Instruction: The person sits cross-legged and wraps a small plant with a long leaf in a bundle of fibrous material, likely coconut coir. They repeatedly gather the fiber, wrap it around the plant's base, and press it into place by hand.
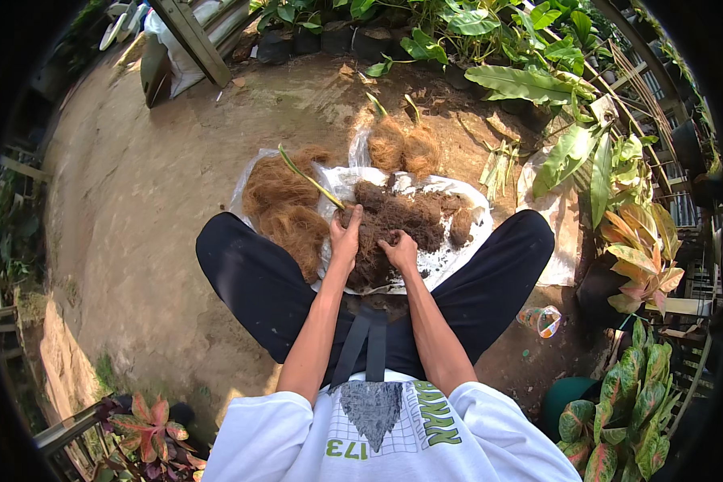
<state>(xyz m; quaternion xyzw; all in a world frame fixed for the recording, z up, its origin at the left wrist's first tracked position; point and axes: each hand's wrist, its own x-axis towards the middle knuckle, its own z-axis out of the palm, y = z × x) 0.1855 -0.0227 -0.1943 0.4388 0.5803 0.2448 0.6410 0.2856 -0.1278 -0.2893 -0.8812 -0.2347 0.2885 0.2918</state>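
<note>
My left hand (344, 238) holds the base of a small plant with one long green leaf (304, 175), its root clump resting at the soil. Close by on the right, my right hand (401, 249) has its thumb and finger pinched at the dark fibrous soil (419, 217); whether anything is between them cannot be told. The soil lies on a white plastic sack (479, 208). Brown coconut fibre (286, 205) is heaped on clear plastic to the left. Beyond the sack stand two fibre-wrapped balls (386, 144), (421, 149) with short green shoots.
Potted leafy plants (422, 45) line the far edge and right side. Cut leaf strips (500, 167) lie right of the sack, near a flat plastic sheet (557, 241). A clear plastic cup (540, 320) lies beside my right knee. A wooden post (193, 42) stands at upper left.
</note>
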